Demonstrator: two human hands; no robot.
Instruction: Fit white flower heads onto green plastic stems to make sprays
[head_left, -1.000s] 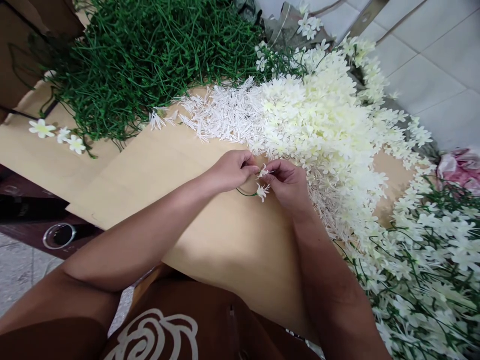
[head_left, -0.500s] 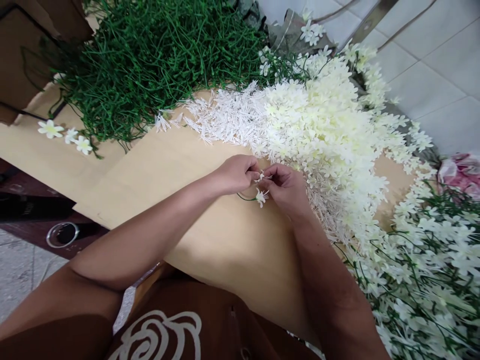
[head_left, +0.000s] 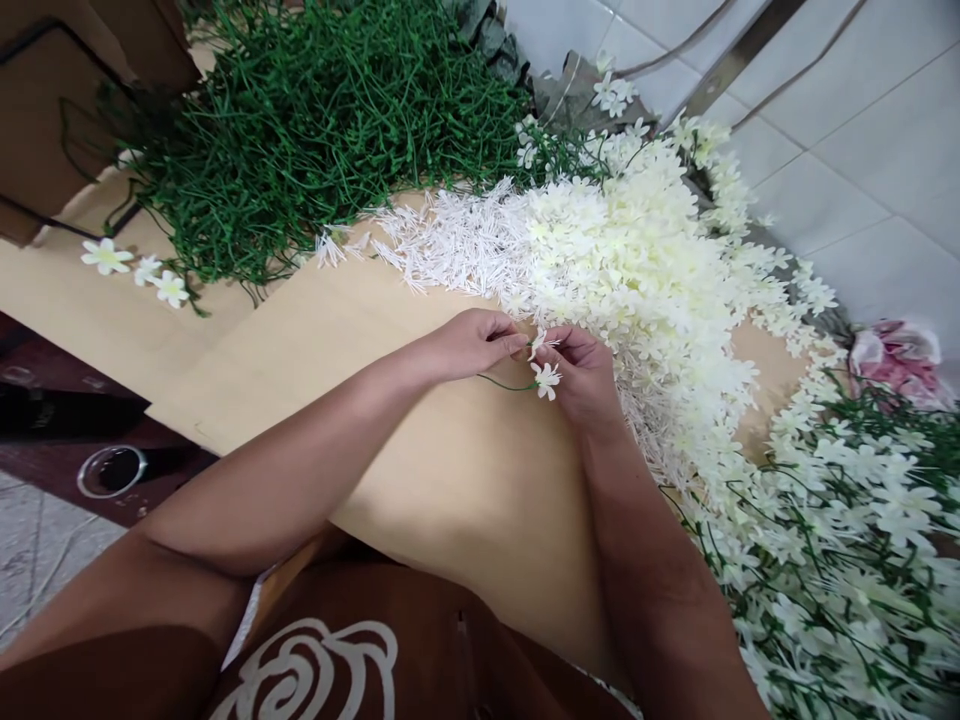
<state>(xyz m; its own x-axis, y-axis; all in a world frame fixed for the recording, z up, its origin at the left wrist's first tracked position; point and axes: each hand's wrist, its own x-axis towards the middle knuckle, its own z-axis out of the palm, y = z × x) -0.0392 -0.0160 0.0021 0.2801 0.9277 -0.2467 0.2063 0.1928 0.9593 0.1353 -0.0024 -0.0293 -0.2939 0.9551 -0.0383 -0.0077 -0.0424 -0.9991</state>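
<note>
My left hand (head_left: 484, 343) pinches the thin green stem of an artificial flower sprig (head_left: 547, 380). One white blossom of the sprig hangs below my fingers on a curved green branch. Another blossom sits between the two hands, and my right hand (head_left: 583, 365) has its thumb and forefinger closed on it. Just beyond my hands lies a heap of thin white stamens (head_left: 465, 240). A large pile of loose cream-white petals (head_left: 630, 240) adjoins it on the right.
Green plastic stems (head_left: 337, 120) are heaped at the back left. Finished-looking white flower sprigs (head_left: 847, 540) fill the right side. Brown cardboard (head_left: 420, 470) covers the work surface. A glass of dark liquid (head_left: 112, 471) stands at the lower left. A tiled wall (head_left: 847, 150) rises behind.
The sprig and its hanging blossom have shifted slightly right, and my hands have moved a little apart. The camera view has turned slightly.
</note>
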